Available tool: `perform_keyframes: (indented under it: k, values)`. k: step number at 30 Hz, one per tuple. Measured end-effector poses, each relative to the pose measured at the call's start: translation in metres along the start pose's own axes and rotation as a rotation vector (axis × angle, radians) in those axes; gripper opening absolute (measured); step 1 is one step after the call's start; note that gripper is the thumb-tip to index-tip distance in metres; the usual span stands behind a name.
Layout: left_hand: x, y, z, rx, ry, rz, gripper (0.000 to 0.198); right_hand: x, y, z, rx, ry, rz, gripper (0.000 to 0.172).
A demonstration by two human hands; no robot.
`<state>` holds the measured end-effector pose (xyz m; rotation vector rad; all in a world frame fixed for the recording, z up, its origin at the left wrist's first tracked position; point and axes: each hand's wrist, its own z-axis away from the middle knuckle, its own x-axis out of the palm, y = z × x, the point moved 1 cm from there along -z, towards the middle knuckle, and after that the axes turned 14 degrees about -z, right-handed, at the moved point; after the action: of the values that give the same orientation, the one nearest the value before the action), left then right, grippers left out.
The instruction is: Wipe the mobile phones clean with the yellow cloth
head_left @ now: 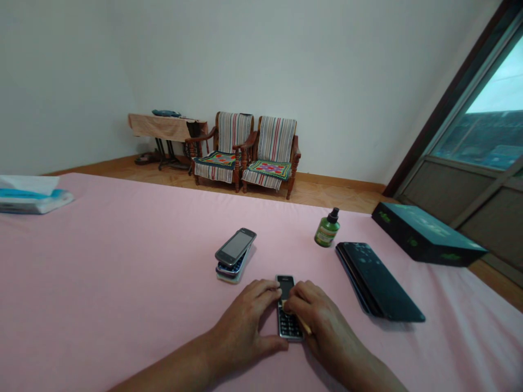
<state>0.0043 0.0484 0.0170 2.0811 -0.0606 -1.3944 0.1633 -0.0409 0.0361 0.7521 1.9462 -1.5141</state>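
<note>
The left hand (249, 313), loosely curved, held the keypad phone (288, 325); the right hand (321, 314) pinched a slim tan stick (305, 327).

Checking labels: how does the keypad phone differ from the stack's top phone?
The keypad phone has a small screen above keys; the top phone has one filling most of its face. The left hand and right hand touch the keypad phone; neither touches the top phone, which lies on a stack. Both lie screen-up.
</note>
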Motion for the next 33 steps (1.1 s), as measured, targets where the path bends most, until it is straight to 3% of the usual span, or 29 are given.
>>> perform_keyframes:
  k: [8,14,24,30,33]
  values:
    - [0.000,0.001,-0.001,-0.026,-0.005,-0.008,0.075,0.003,0.005,-0.003,-0.022,-0.014,0.078,0.019]
    - [-0.001,0.002,0.000,-0.021,-0.008,-0.006,0.074,0.001,-0.001,0.001,-0.017,-0.037,-0.014,0.018]
    - [-0.001,0.002,0.000,-0.004,-0.006,0.008,0.072,0.001,-0.001,0.003,0.005,-0.022,-0.081,0.024]
    - [-0.001,0.002,0.000,-0.010,0.001,0.004,0.072,-0.006,-0.005,0.011,0.012,-0.030,-0.239,0.031]
    - [0.001,0.000,0.001,-0.016,0.008,0.000,0.074,-0.006,0.002,0.011,0.033,0.040,-0.300,0.034]
